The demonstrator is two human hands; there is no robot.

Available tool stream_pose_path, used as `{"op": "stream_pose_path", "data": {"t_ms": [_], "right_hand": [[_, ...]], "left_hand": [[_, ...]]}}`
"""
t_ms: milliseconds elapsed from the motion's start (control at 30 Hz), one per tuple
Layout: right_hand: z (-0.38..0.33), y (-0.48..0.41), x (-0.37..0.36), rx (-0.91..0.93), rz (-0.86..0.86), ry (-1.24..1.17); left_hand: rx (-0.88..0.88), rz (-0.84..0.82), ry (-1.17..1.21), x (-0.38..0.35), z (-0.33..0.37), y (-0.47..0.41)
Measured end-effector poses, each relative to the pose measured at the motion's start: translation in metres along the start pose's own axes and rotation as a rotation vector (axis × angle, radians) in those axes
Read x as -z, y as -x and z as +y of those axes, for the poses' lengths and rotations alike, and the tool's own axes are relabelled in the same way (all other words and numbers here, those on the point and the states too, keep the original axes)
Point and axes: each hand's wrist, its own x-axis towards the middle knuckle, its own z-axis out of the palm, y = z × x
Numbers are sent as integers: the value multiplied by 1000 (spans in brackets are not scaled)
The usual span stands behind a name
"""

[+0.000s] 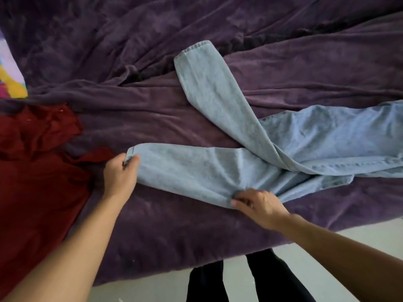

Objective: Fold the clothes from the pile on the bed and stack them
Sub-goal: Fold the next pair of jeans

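Left grip: my left grip [120,175] is curled round the hem end of the nearer jeans leg. The thumb lies on top of the cuff [130,151] and the fingers are tucked under the cloth.
Right grip: my right grip [259,205] pinches the near edge of the same leg further along, with the fingertips bunched into the denim.
Jeans: the light blue jeans [316,136] lie on the bed beyond both grips. The upper part runs off to the right of the right grip and out of view.
Nearer leg: this leg [185,168] stretches between the two grips, lying mostly flat with a few soft creases.
Farther leg: this leg [209,88] crosses the jeans' upper part just beyond the right grip and angles away. Its hem lies well beyond both grips.
Red garment: a crumpled dark red garment [32,182] lies just left of the left grip, reaching under the wrist.
Bed cover: a wrinkled purple plush blanket [152,40] lies under both grips and both garments.
Patterned cloth: a bright multicoloured cloth [11,79] shows far left of the left grip. I cannot tell what it is.
Floor: pale floor [349,234] lies on my side of the grips, with my black trousers [272,277] showing below.
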Motion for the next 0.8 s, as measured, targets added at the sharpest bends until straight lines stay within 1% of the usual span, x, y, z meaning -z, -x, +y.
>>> {"op": "stream_pose_path", "data": {"t_ms": [33,67,100,133,167,200,267,300,333,367,433,467,500,533,567,600,633,667,700,733,800], "right_hand": [[-6,-7,7,-40,27,-106],[-9,-17,13,-50,127,-144],[-8,-31,19,-20,272,-91],[-7,-44,25,10,381,1],[-7,-59,31,11,405,77],[-8,-74,39,-16,339,137],[-14,-102,53,-58,107,248],[-18,-112,58,-62,40,278],[-22,-121,64,-59,40,264],[-25,-127,70,-38,108,209],[-32,-136,86,5,366,121],[-35,-143,97,-2,484,79],[-35,-156,111,-62,537,21],[-34,-170,123,-174,525,-71],[-33,-188,135,-313,484,-219],[-34,-202,146,-435,429,-422],[-38,-213,156,-493,356,-638],[-44,-220,162,-473,307,-782],[-54,-222,163,-394,299,-807],[-67,-217,161,-267,319,-739],[-95,-194,143,87,370,-474]], "left_hand": [[47,-32,56,0,2,-4],[82,-93,77,0,1,-6],[88,-181,51,1,-1,-5],[61,-267,-25,3,-5,-3],[11,-322,-102,4,-9,1],[-54,-321,-156,6,-13,6],[-153,-178,-244,12,-19,11],[-153,-97,-296,16,-22,11],[-135,-46,-371,19,-26,10],[-85,-39,-469,22,-29,11],[71,-72,-656,25,-29,12],[142,-83,-717,24,-27,12],[181,-89,-745,22,-23,12],[195,-91,-739,19,-21,10],[185,-74,-705,15,-17,8],[163,-40,-658,12,-13,6],[147,-2,-602,10,-9,4],[131,33,-541,10,-6,1],[130,60,-494,12,-2,-1],[134,82,-438,15,-2,-4],[198,105,-295,24,-4,-10]]}}
